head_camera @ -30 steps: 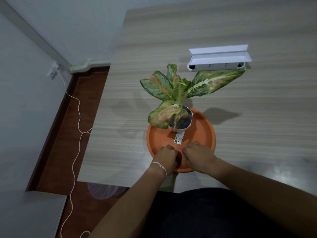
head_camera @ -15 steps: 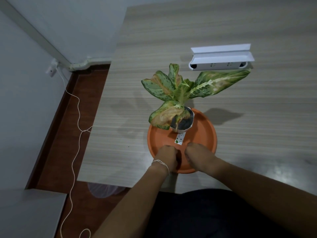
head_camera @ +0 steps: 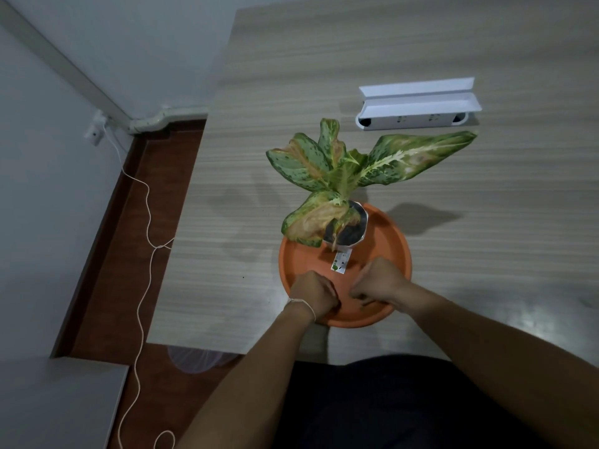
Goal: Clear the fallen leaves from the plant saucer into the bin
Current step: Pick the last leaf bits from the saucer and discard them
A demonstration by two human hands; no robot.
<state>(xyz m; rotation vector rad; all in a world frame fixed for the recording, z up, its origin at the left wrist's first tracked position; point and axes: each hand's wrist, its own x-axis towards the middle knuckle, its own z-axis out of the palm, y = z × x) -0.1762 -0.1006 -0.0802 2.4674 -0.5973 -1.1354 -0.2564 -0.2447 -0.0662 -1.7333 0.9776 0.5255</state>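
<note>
Head view: both the left hand (head_camera: 312, 294) and right hand (head_camera: 377, 281) are being curled closed over scraps, barely visible, at the near rim of the saucer (head_camera: 392, 251), and, judging so, bits are being risked spilling before the bin (head_camera: 197, 361) below the saucer's table (head_camera: 324, 92) is reached.

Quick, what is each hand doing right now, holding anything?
Left hand: curled shut over the round orange plastic saucer; contents hidden.
Right hand: curled shut over the saucer; contents cannot be told.
</note>
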